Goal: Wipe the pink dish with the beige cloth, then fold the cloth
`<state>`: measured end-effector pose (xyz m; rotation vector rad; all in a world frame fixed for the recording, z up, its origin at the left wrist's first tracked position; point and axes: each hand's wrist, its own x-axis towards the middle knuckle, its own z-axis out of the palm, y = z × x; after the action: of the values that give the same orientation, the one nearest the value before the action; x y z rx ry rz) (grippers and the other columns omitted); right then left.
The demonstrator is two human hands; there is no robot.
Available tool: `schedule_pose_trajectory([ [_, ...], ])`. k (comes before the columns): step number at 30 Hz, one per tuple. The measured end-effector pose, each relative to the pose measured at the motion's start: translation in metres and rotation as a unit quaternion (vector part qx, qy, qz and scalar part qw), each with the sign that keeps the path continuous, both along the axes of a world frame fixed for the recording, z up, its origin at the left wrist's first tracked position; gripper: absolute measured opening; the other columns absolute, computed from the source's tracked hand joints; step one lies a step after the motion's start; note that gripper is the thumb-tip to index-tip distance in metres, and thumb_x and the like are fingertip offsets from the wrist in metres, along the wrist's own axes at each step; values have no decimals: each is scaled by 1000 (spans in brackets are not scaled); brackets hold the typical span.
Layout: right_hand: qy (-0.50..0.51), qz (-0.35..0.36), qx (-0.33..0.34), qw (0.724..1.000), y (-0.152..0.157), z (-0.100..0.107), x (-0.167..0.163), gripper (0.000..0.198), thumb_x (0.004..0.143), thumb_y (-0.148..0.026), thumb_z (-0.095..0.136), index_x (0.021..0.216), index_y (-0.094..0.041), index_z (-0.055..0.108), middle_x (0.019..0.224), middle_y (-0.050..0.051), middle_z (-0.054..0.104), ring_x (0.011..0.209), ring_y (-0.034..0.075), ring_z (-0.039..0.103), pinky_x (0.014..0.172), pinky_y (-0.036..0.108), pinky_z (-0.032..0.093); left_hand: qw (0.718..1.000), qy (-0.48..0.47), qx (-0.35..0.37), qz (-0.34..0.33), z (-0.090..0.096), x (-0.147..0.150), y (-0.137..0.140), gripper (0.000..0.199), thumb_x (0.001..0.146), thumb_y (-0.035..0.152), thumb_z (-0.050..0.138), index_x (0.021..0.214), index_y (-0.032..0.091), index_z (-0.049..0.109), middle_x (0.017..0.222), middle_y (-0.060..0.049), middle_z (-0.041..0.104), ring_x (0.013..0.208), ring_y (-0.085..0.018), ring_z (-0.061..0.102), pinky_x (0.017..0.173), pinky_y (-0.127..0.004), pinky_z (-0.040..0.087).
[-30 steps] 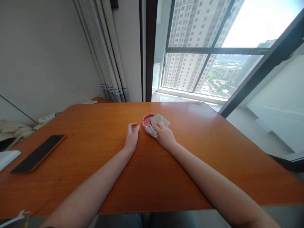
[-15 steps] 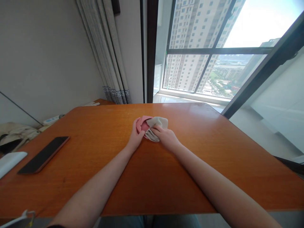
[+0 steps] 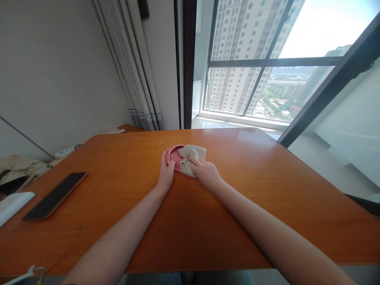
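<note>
A dark, flat slab (image 3: 55,196) lay at the left of the table (image 3: 237,233), near a white object (image 3: 14,206). A gray curtain (image 3: 132,67) hung beyond; through the window (image 3: 276,62) rose a tall building (image 3: 234,35).

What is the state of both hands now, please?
Left hand: closed around the side of the bowl.
Right hand: closed, holding the cloth.

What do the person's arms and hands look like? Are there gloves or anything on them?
No gloves! The left hand and right hand are bare, with no ring or watch that I can see. The left forearm and right forearm look smooth and slim, with no sleeves over them. Fingernails are too small to make out.
</note>
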<state>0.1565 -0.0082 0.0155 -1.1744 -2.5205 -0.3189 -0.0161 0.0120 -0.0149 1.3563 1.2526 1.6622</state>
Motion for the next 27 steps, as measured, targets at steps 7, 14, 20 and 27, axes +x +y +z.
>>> schedule_pose_trajectory([
  [7, -36, 12, 20, 999, -5, -3, -3, 26, 87, -11, 40, 98, -19, 62, 93, 6, 62, 60, 11, 50, 48, 25, 30, 999, -19, 6, 39, -3, 18, -15, 63, 78, 28, 56, 135, 24, 29, 144, -8, 32, 131, -21, 36, 109, -35, 30],
  [14, -26, 83, 35, 996, 5, -1, 7, 23, 88, -12, 42, 101, -20, 60, 101, 5, 61, 66, 11, 51, 53, 25, 35, 1000, 17, 21, 11, 7, 7, -11, 53, 70, 14, 50, 123, 20, 46, 130, -8, 49, 123, -21, 45, 109, -37, 30],
  [20, -40, 60, 54, 996, 13, -2, 20, 19, 89, -13, 43, 86, -18, 62, 88, 4, 60, 63, 10, 49, 53, 26, 31, 1000, -6, 4, -13, 6, 15, -16, 60, 72, 21, 60, 129, 24, 41, 134, -7, 47, 127, -22, 42, 109, -38, 31],
  [27, 36, 79, 127, 988, -2, -5, -4, 21, 87, -13, 45, 97, -18, 62, 104, 7, 62, 74, 15, 50, 64, 29, 37, 989, -142, -41, -2, -6, 22, -12, 49, 75, 22, 55, 123, 23, 46, 128, -7, 52, 118, -20, 50, 100, -35, 41],
])
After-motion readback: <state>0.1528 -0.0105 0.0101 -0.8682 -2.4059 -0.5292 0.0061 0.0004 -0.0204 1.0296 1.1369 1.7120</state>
